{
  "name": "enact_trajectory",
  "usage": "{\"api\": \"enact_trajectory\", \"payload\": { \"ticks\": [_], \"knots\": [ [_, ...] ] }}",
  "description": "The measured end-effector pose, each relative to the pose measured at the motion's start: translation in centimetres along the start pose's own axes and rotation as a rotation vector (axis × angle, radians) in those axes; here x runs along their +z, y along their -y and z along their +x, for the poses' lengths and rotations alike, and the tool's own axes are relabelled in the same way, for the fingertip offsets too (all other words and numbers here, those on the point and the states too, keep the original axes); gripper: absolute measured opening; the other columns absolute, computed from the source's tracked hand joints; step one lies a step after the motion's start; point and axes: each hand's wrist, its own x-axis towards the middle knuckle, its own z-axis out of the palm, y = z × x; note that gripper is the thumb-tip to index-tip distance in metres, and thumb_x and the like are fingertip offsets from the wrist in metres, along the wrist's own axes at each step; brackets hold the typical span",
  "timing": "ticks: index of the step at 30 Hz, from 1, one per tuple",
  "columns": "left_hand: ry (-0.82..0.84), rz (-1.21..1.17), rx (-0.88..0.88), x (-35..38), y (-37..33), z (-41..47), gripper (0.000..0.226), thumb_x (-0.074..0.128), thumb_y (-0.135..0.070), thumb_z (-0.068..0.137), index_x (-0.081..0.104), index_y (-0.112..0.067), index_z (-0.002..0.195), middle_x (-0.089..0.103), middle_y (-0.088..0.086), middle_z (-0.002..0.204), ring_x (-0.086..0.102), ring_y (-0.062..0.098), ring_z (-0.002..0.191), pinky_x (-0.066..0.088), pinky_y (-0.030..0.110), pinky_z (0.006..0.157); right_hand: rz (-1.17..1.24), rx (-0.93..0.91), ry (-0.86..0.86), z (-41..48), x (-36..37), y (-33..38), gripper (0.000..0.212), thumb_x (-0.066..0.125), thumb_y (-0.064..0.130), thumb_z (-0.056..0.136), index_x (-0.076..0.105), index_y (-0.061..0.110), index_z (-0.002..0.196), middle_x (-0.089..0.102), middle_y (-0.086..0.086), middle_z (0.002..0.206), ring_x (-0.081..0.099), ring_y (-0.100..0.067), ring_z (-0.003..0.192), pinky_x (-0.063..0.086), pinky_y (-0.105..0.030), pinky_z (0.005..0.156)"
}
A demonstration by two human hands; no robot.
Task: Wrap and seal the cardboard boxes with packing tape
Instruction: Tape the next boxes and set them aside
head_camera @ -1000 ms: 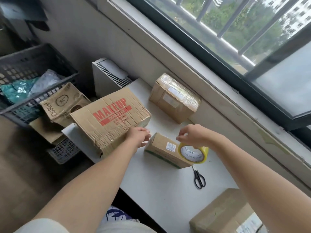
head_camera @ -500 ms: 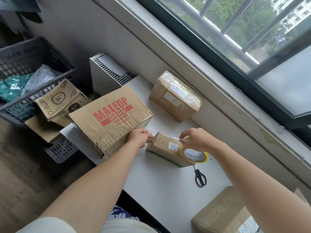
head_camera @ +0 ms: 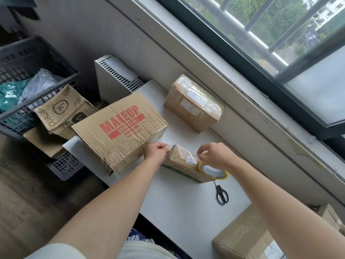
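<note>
Sealing looks partway done: the small box (head_camera: 182,162) in the middle of the table (head_camera: 177,206) is the one in hand, with clear film seemingly laid across its top and the roll not yet cut free. Beyond the small box, by the wall, a wrapped box (head_camera: 194,103) glossy with tape looks finished. Left of it, the MAKEUP box (head_camera: 119,129) shows crinkled tape; I cannot tell whether it is complete. Left hand (head_camera: 155,152): narrow grip, thumb and fingertips pinched at the small box's left end, apparently on the tape end (head_camera: 169,147), though the film is too clear to be sure. Right hand (head_camera: 212,156): fingers curled over the yellow tape roll (head_camera: 213,171) at the small box's right end. Scissors (head_camera: 221,193) lie untouched just right of the small box, so cutting and further passes are probably left.
</note>
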Motion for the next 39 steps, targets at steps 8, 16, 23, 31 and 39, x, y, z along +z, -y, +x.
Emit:
{"api": "enact_trajectory", "payload": {
  "ticks": [8, 16, 23, 31, 39],
  "knots": [
    [0.008, -0.019, 0.017, 0.5, 1.5, 0.3, 0.01, 0.073, -0.022, 0.095, 0.075, -0.027, 0.086, 0.075, 0.001, 0.102, 0.062, 0.021, 0.088, 0.053, 0.034, 0.086, 0.0, -0.005, -0.02, 0.4, 0.6, 0.1, 0.019, 0.054, 0.036, 0.094, 0.072, 0.036, 0.101, 0.074, 0.009, 0.099, 0.063, -0.015, 0.079, 0.053, -0.031, 0.073],
    [0.015, 0.034, 0.069, -0.1, 3.7, -0.8, 0.015, 0.067, -0.013, 0.097, 0.071, -0.027, 0.097, 0.064, 0.001, 0.088, 0.061, 0.016, 0.08, 0.042, 0.02, 0.058, 0.008, 0.025, -0.036, 0.6, 0.7, -0.4, 0.016, 0.054, 0.035, 0.093, 0.07, 0.035, 0.095, 0.073, 0.008, 0.093, 0.065, -0.016, 0.081, 0.056, -0.033, 0.074],
    [0.03, 0.298, 0.35, -0.6, 3.2, -1.2, 0.032, 0.061, 0.0, 0.091, 0.074, -0.028, 0.083, 0.074, -0.011, 0.088, 0.066, 0.007, 0.083, 0.048, 0.011, 0.075, 0.029, 0.048, -0.026, 1.2, 0.5, -0.4, 0.014, 0.054, 0.033, 0.092, 0.067, 0.037, 0.092, 0.067, 0.01, 0.074, 0.06, -0.012, 0.065, 0.051, -0.029, 0.066],
    [0.402, 0.646, 0.528, -2.1, 4.4, -2.3, 0.061, 0.06, -0.018, 0.079, 0.059, -0.014, 0.141, 0.057, -0.001, 0.143, 0.048, 0.011, 0.133, 0.026, 0.003, 0.107, -0.019, 0.041, -0.02, 1.5, 0.7, -0.4, 0.017, 0.054, 0.035, 0.091, 0.07, 0.037, 0.095, 0.072, 0.008, 0.087, 0.065, -0.017, 0.084, 0.057, -0.033, 0.074],
    [0.349, 0.758, 0.637, -0.7, 4.3, -2.5, 0.075, 0.085, -0.039, 0.08, 0.048, -0.019, 0.142, 0.054, -0.005, 0.132, 0.052, 0.016, 0.121, 0.043, 0.026, 0.098, 0.037, 0.052, -0.017, 1.2, 0.1, -1.0, 0.013, 0.057, 0.037, 0.091, 0.069, 0.037, 0.093, 0.069, 0.008, 0.083, 0.064, -0.016, 0.079, 0.052, -0.03, 0.066]
  ]
}}
